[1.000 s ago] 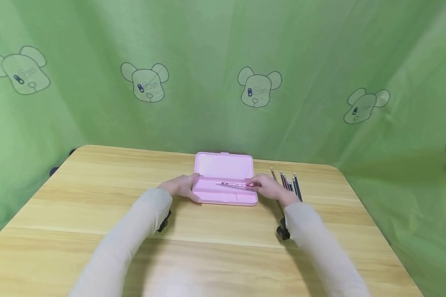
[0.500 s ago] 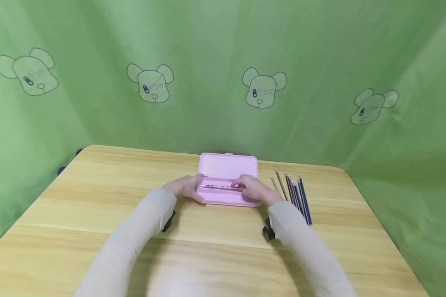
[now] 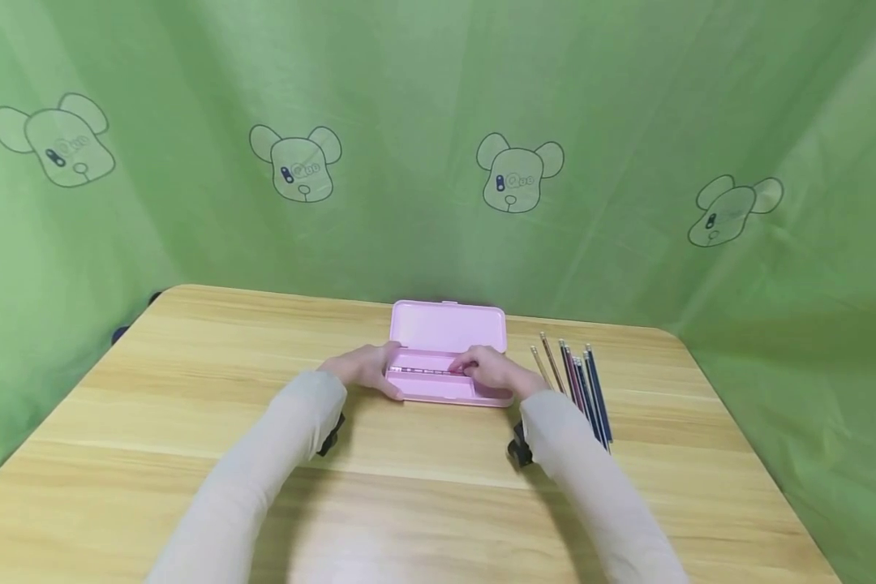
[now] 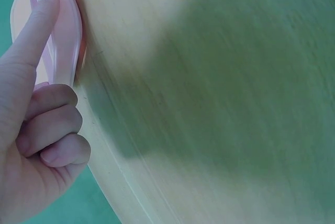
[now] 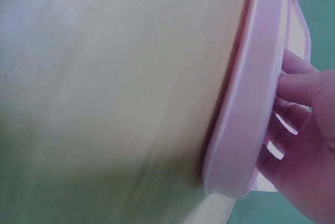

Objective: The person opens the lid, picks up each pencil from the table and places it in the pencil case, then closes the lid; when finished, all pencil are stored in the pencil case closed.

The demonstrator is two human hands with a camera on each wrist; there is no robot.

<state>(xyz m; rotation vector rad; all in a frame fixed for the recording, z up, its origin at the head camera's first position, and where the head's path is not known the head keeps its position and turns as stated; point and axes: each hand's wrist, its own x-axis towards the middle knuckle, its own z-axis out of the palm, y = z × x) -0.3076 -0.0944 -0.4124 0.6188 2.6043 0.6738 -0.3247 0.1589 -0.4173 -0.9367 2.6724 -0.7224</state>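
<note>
A pink pencil case (image 3: 448,326) stands open near the table's far edge, its lid tipped back. My left hand (image 3: 365,367) grips its left end; in the left wrist view the thumb (image 4: 39,22) lies along the front wall and several fingers are curled. A shiny patterned pencil (image 3: 423,371) lies lengthwise in the long back compartment. Over its right part, my right hand (image 3: 492,369) reaches into the case and pinches it between thumb and fingers. The right wrist view shows those fingers (image 5: 293,88) behind the case's front wall (image 5: 248,93), which hides the pencil.
Several pencils (image 3: 587,389) lie loosely side by side on the wooden table (image 3: 423,503), right of the case and partly behind the right forearm. A green curtain (image 3: 409,243) with bear heads hangs close behind the table.
The right hand has brought the pencil leftward and down into the back compartment, from slanted above it to lying along it. The left hand keeps its grip on the case.
</note>
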